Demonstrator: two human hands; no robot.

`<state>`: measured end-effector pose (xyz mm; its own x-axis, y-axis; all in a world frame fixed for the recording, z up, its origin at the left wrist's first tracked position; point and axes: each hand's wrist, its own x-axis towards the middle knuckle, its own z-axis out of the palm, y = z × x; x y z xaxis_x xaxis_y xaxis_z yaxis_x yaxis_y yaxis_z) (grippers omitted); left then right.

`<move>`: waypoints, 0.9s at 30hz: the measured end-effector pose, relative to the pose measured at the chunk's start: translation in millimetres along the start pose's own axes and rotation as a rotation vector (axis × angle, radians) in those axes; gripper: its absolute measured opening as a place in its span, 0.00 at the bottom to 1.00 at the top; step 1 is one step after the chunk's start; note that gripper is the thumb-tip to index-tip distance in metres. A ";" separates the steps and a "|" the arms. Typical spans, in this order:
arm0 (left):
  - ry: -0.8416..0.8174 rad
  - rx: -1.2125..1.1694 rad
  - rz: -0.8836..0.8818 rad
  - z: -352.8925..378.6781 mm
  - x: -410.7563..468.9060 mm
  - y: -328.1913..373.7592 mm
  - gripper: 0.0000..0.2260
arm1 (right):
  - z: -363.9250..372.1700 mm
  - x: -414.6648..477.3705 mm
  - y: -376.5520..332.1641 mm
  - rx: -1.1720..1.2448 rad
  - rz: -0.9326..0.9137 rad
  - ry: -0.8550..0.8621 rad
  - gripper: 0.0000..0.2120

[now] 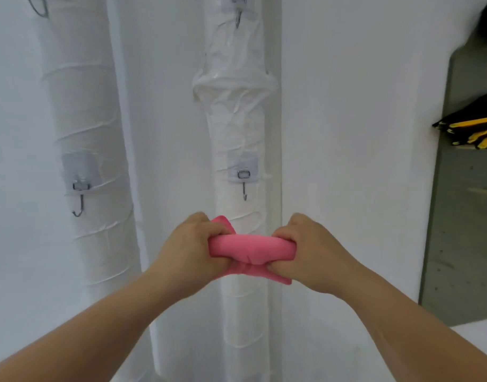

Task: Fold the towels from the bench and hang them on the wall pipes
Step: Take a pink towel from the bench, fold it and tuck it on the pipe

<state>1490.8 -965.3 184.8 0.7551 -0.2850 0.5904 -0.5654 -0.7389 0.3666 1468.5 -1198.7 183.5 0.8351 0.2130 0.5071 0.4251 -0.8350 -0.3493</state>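
We see through one head-worn camera, facing forward and slightly down. It is near the white wall (347, 133), wrapped pipes (237, 119) filling centre and left.

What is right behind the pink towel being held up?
Behind the pink towel, gripped by the left hand and right hand, stands a white wrapped pipe bearing a hook above. The pipe's stretch directly behind is covered.
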 end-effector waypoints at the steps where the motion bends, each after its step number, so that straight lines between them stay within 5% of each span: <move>1: -0.016 -0.011 0.009 -3.9 6.7 -0.2 0.14 | -5.0 5.2 3.7 0.039 -0.008 -0.003 0.09; 9: 0.073 -0.602 -0.115 -33.7 49.6 18.3 0.17 | -34.1 49.6 6.8 0.792 -0.098 0.099 0.20; 16: 0.386 -0.293 0.097 -9.0 89.1 14.9 0.16 | -19.0 96.9 1.9 0.634 -0.123 0.337 0.17; 19: 0.359 -0.268 0.099 -2.5 96.8 9.3 0.17 | -12.4 109.2 5.8 0.600 -0.117 0.345 0.08; 27: 0.380 -0.197 0.121 14.7 112.1 -19.5 0.25 | 11.1 128.2 21.8 0.500 -0.137 0.391 0.12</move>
<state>1591.3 -991.9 233.3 0.5244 -0.0902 0.8467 -0.7227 -0.5729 0.3866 1588.7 -1184.0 232.2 0.6134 0.0218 0.7895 0.7086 -0.4565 -0.5380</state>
